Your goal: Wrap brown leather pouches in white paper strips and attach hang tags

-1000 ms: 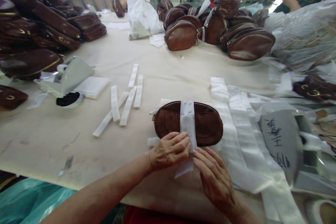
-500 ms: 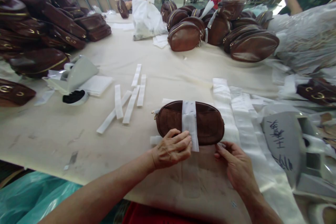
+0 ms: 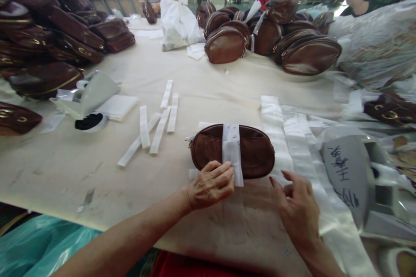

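Observation:
A small brown oval bag point(image 3: 256, 151) lies on the table with a white wrapping strip point(image 3: 231, 138) around its middle. At the lower edge of the bag, the curled fingers of my left hand point(image 3: 212, 184) press together on the strip. My right hand point(image 3: 297, 207) is apart from the bag, at its lower right, with thumb and forefinger spread and nothing visible between them. A translucent strip point(image 3: 236, 225) lies on the table below the bag. What is under my left fingers is hidden.
Several short white strips point(image 3: 160, 130) lie left of the bag. Long white sheets point(image 3: 276, 134) and a grey tape dispenser point(image 3: 347, 173) are on the right. Another dispenser point(image 3: 97, 93) stands left. Brown bags point(image 3: 227, 45) are piled at the back; co-workers stand beyond.
My right hand has drawn back from the bag's lower right edge, and its fingers have spread. My left hand stays on the strip. The whole view has shifted slightly.

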`<state>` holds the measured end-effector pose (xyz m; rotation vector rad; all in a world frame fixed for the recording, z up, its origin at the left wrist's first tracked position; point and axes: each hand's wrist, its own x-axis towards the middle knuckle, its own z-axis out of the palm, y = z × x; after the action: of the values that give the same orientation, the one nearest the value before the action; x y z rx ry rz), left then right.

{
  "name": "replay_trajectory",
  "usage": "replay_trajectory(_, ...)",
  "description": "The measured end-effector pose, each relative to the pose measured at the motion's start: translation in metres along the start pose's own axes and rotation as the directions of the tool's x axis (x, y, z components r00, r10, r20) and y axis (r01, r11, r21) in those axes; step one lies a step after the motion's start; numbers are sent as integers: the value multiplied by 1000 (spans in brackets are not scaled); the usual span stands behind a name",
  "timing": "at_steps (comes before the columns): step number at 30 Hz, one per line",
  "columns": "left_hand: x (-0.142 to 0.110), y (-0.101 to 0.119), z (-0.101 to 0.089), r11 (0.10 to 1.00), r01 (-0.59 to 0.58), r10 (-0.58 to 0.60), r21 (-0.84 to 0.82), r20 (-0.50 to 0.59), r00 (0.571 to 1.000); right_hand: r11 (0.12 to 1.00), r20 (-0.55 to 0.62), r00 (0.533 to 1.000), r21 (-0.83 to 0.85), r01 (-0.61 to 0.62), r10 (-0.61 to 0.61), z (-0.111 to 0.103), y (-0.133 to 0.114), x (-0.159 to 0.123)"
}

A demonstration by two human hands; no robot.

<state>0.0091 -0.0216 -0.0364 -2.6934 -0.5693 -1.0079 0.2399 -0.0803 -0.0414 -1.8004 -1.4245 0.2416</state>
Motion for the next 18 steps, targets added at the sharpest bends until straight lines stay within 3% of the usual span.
replay_trajectory(1, 0, 0, 0, 1000, 1, -1, -1, -4, 1000, 971, -52, 975, -112, 210, -216, -1, -6, -1)
replay_trajectory(3, 0, 1, 1, 1000, -4, 4, -2, -12, 1000, 817, 0, 834, -200, 541, -552, -1, -19, -2)
replay_trajectory(5, 0, 2, 1, 1000, -12, 11, -10, -24, 1000, 682, 128, 694, -131, 719, -708, 4, -30, 2)
replay_trajectory(7, -1, 3, 2, 1000, -8, 7, -15, -35, 999, 624, 184, 622, -54, 780, -761, 12, -35, 6)
replay_trajectory(11, -2, 5, 4, 1000, 0, -1, -10, -27, 1000, 603, 168, 591, 21, 798, -789, 27, -28, 11)
replay_trajectory(18, -6, 6, 6, 997, 54, -54, -58, 2, 999, 638, 140, 627, 55, 768, -766, 33, -21, 8)
